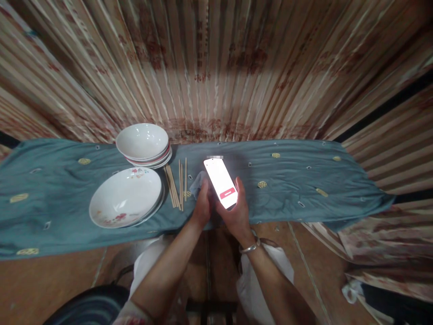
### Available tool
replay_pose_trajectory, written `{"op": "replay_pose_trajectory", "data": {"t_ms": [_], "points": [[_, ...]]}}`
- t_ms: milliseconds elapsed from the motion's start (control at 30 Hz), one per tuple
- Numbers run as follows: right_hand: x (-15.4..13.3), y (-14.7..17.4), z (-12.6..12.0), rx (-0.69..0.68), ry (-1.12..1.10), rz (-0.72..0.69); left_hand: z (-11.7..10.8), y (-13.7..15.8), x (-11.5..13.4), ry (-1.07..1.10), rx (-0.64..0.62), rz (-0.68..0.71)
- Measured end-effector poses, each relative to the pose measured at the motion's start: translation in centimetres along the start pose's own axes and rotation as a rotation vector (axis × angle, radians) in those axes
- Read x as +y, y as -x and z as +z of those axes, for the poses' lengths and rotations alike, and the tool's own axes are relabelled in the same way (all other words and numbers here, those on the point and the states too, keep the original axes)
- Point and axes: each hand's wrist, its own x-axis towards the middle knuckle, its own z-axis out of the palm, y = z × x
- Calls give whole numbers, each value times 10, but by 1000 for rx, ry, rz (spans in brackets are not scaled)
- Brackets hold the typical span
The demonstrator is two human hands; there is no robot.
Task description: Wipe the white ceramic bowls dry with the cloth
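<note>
My right hand (237,214) is closed around the lower end of a smartphone (219,178), its thumb along the phone's right edge. The screen is lit bright white with a red button near the bottom. Just left of the phone is my left hand (202,207), thumb pointing up and its other fingers mostly hidden. A crumpled grey cloth (197,182) sticks out at that hand's fingers and looks gripped there. Several wooden chopsticks (176,187) lie on the table to the left of my left hand.
A stack of white bowls (142,141) stands at the back left. In front of it is a stack of wide flower-patterned plates (125,198). A teal patterned cloth (287,180) covers the table. Curtains (216,67) hang behind, and a dark round stool (88,307) is at lower left.
</note>
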Motion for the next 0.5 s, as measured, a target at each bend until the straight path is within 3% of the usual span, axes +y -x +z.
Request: {"op": "replay_pose_trajectory", "data": {"t_ms": [133, 500], "points": [[-2, -2, -3, 36, 4, -23, -4, 1, 0, -38, -45, 18], [-1, -1, -4, 36, 28, -11, -5, 5, 0, -56, -20, 0]]}}
